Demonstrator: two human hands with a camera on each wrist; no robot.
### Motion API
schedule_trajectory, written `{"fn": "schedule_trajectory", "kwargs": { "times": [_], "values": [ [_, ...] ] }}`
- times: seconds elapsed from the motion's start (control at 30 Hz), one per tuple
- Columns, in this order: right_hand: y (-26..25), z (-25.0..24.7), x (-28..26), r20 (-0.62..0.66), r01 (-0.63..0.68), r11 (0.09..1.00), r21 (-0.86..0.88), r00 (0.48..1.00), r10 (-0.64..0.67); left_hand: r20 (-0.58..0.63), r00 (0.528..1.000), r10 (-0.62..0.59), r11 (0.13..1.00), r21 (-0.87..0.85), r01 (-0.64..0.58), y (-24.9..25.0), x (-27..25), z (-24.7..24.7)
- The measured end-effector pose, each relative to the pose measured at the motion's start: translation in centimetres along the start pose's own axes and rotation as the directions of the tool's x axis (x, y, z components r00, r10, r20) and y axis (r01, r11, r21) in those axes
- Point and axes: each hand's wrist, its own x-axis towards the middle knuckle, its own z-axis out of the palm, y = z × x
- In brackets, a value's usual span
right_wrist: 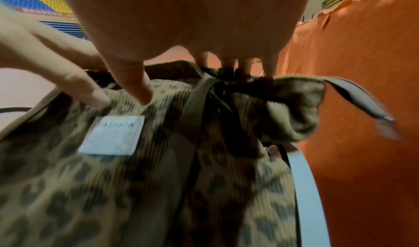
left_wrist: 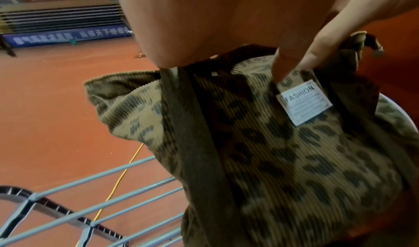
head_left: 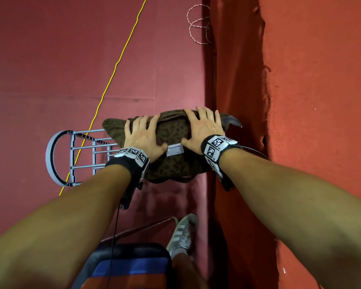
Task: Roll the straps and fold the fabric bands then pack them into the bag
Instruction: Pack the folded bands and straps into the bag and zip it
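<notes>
Bag [head_left: 171, 134] under my palms: brown corduroy, dark leopard-style blotches, ribbed weave clear in both wrist views. It lies flat-ish but bulging, sitting on a round grey-rimmed rack [head_left: 50, 155], body draped over the bars. White sewn label [head_left: 174, 150] reading "FASHION" sits mid-panel, facing up. Two dark olive webbing handles [left_wrist: 181, 118] run down the front panel, one each side of the label. Top edge is bunched and creased, mouth pulled together; can't tell if zipped. A grey-brown tab [right_wrist: 360, 98] with a small metal end sticks out from the right corner. Contents not visible.
</notes>
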Motion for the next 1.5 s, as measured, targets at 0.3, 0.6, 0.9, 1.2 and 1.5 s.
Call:
{"fn": "schedule_trajectory", "kwargs": {
  "times": [0.3,0.6,0.9,1.2,1.5],
  "values": [
    [-0.1,4.0,1.6,0.266,-0.020,0.990,-0.141,0.962,0.057,0.239,0.971,-0.001,0.979,0.198,-0.047,-0.8,1.1,3.0],
    [-0.5,0.6,-0.4,0.085,0.117,0.993,-0.001,0.990,-0.117,-0.087,0.971,0.224,0.973,0.082,-0.217,-1.4,0.3,-0.6],
    [0.0,2.9,-0.5,0.240,0.031,0.999,0.033,0.970,-0.038,0.100,0.991,0.091,0.993,0.070,-0.098,-1.2,-0.9,3.5],
    [0.6,4.7,0.4,0.007,-0.016,0.996,0.083,1.000,0.015,-0.168,0.985,0.025,1.000,-0.011,-0.028,-0.3,1.3,3.1],
    [0.3,4.2,0.6,0.114,-0.066,0.994,0.083,0.992,0.056,-0.012,0.999,-0.043,0.995,-0.090,0.041,0.2,2.0,4.4]
  ]
}}
